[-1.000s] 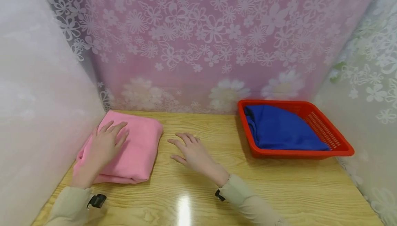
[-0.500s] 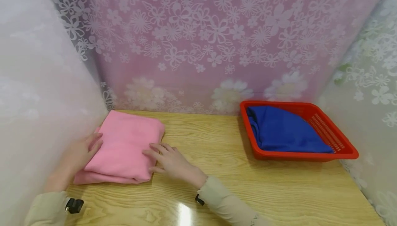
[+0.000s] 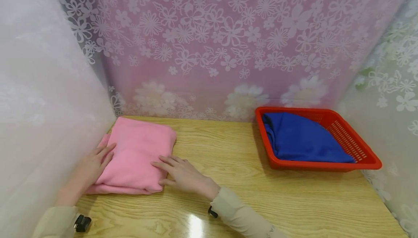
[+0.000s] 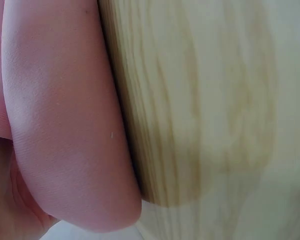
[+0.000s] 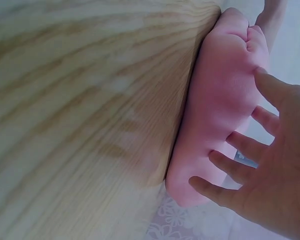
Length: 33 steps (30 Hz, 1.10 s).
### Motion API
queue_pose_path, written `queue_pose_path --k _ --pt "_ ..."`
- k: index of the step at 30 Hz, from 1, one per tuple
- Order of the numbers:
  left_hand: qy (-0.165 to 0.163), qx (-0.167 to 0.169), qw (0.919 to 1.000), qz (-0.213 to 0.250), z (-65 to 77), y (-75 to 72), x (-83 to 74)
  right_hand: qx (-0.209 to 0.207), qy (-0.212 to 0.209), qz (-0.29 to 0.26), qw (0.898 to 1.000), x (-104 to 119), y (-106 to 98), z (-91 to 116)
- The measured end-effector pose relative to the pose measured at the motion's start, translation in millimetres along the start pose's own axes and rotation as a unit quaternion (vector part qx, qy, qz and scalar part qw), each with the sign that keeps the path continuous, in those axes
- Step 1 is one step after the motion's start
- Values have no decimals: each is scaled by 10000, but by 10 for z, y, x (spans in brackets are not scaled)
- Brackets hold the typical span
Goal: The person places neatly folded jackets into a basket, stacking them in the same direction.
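Observation:
A folded pink cloth, thick and soft-looking, lies at the left of the table. My left hand rests along its left side, with the fingers on the fabric; in the left wrist view only part of this hand shows beside the cloth. At the opposite side, my right hand touches the cloth's right edge with spread fingers. The right wrist view has the fingertips of that hand pressing lightly into the folded side of the cloth. The undersides of the cloth are hidden.
A red plastic basket with slotted sides stands at the right, and a folded blue cloth lies in it. Behind the wooden table hangs a pink floral curtain. A pale curtain borders the left.
My left hand has gone from above the pink cloth to its left side. My right hand has moved left from the bare table onto the cloth's right edge.

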<state>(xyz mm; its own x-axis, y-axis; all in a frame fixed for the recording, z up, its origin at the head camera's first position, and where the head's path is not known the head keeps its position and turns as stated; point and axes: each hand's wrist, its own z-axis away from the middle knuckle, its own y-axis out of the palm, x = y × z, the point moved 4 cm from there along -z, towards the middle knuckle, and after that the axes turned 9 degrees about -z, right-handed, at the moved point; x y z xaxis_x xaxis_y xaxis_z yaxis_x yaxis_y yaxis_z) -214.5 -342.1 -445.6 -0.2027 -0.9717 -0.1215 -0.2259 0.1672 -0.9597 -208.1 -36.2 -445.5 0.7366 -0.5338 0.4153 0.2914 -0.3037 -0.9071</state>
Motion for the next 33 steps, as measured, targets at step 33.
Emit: queue_pose_path --k 33 --pt "64 -167 9998 -66 -134 152 -791 -311 412 -460 9976 -271 -234 543"
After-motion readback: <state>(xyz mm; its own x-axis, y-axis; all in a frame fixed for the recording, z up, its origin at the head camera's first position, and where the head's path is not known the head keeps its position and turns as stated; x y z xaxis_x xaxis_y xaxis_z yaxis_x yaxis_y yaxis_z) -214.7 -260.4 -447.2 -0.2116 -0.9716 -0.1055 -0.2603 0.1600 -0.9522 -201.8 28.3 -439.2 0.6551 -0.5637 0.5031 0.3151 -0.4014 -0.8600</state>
